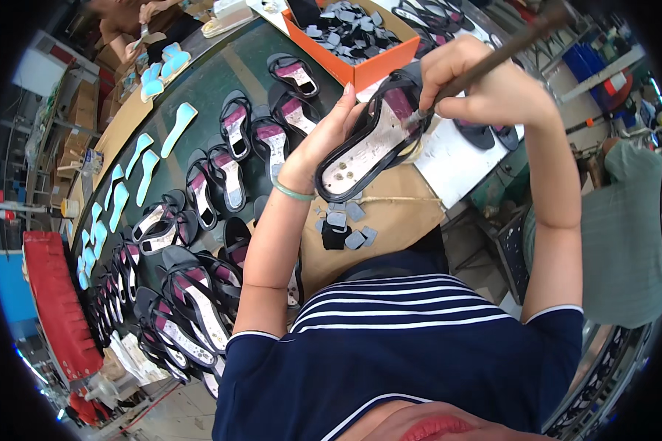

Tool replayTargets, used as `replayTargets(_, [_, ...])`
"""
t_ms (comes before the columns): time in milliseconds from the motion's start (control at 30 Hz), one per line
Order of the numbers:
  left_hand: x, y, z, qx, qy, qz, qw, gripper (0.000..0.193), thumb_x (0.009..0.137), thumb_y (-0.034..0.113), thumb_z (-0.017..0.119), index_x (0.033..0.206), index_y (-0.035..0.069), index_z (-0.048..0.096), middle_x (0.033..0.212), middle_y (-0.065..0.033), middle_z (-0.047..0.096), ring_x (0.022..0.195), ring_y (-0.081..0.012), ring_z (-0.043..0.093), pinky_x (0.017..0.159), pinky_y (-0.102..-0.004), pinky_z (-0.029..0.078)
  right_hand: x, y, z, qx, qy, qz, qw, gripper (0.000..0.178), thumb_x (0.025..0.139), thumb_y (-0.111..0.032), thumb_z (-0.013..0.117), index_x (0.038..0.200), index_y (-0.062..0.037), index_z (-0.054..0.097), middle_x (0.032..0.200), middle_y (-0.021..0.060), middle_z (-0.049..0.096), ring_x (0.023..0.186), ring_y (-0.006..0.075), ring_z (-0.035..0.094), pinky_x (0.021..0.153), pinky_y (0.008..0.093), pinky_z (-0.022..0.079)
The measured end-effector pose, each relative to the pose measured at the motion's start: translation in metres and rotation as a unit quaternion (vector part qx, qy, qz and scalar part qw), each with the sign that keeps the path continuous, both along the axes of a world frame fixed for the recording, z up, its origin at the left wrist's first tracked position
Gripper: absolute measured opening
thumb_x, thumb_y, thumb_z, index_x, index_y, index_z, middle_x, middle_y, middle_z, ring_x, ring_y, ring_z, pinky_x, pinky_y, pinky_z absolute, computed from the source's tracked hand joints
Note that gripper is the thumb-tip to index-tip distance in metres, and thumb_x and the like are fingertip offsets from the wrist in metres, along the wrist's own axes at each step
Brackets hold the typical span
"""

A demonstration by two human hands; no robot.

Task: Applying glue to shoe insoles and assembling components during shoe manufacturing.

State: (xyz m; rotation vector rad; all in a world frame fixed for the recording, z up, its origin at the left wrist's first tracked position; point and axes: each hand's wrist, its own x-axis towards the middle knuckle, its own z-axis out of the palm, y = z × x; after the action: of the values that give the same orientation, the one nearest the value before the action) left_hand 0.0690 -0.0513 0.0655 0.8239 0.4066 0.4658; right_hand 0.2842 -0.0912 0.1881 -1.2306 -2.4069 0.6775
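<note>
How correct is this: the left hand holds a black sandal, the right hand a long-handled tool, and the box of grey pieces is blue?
The box is orange, not blue, in the head view; the left hand holds the sandal, the right hand the tool.

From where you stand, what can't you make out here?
In the head view:
Left hand: most fingers, hidden behind the black strappy sandal with a pale insole.
Long dark brown tool: far end, blurred near the upper edge.
Open orange cardboard box: its floor, hidden by piled flat grey pieces.
Co-worker at upper left: head, mostly cut off by the upper edge.
</note>
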Motion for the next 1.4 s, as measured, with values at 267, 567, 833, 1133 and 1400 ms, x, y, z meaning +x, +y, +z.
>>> replayTargets(267, [0.009, 0.007, -0.026, 0.115, -0.042, 0.173, 0.977, 0.076, 0.095, 0.064, 0.021, 0.135, 0.003, 0.041, 0.122, -0.0116, 0.057, 0.108, -0.0181, 0.058, 0.090, -0.0298, 0.050, -0.033, -0.010, -0.058, 0.163, 0.137, -0.107, 0.971, 0.009, 0.071, -0.001, 0.062, 0.078, 0.0031, 0.066, 0.067, 0.0110, 0.058, 0.059, 0.0215, 0.059, 0.054, 0.0311, 0.045])
replayTargets(567, [0.006, 0.021, -0.059, 0.038, -0.157, 0.233, 0.959, 0.077, 0.093, 0.066, 0.022, 0.134, 0.005, 0.042, 0.122, -0.0098, 0.059, 0.109, -0.0205, 0.059, 0.095, -0.0329, 0.047, 0.008, -0.041, -0.028, -0.129, 0.570, -0.176, 0.792, 0.015, 0.079, -0.008, 0.057, 0.087, 0.0053, 0.060, 0.076, 0.0116, 0.056, 0.058, 0.0193, 0.055, 0.052, 0.0280, 0.044])
replayTargets(833, [-0.025, 0.042, -0.049, 0.005, -0.252, 0.262, 0.931, 0.072, 0.091, 0.069, 0.019, 0.128, 0.014, 0.047, 0.110, -0.0054, 0.062, 0.098, -0.0184, 0.061, 0.085, -0.0357, 0.052, 0.079, -0.048, -0.049, -0.133, 0.701, -0.053, 0.699, 0.027, 0.094, -0.017, 0.043, 0.071, -0.0081, 0.032, 0.073, 0.0049, 0.029, 0.066, 0.0141, 0.028, 0.063, 0.0303, 0.028])
replayTargets(1133, [0.023, 0.026, 0.006, 0.006, -0.366, 0.222, 0.904, 0.067, 0.091, 0.068, 0.027, 0.115, 0.012, 0.055, 0.096, -0.0037, 0.063, 0.085, -0.0173, 0.061, 0.078, -0.0333, 0.049, 0.032, -0.045, -0.101, -0.250, 0.508, -0.158, 0.809, 0.025, 0.093, -0.020, 0.044, 0.097, 0.0049, 0.044, 0.115, 0.0189, 0.048, 0.069, 0.0206, 0.055, 0.049, 0.0294, 0.046])
replayTargets(1400, [0.045, 0.024, 0.029, -0.013, -0.346, 0.229, 0.910, 0.071, 0.089, 0.072, 0.027, 0.111, 0.010, 0.054, 0.093, -0.0061, 0.061, 0.084, -0.0208, 0.060, 0.079, -0.0372, 0.049, 0.000, -0.025, -0.124, -0.280, 0.622, 0.057, 0.729, 0.041, 0.102, -0.029, 0.035, 0.130, 0.0000, 0.041, 0.106, 0.0164, 0.056, 0.064, 0.0155, 0.048, 0.030, 0.0153, 0.036])
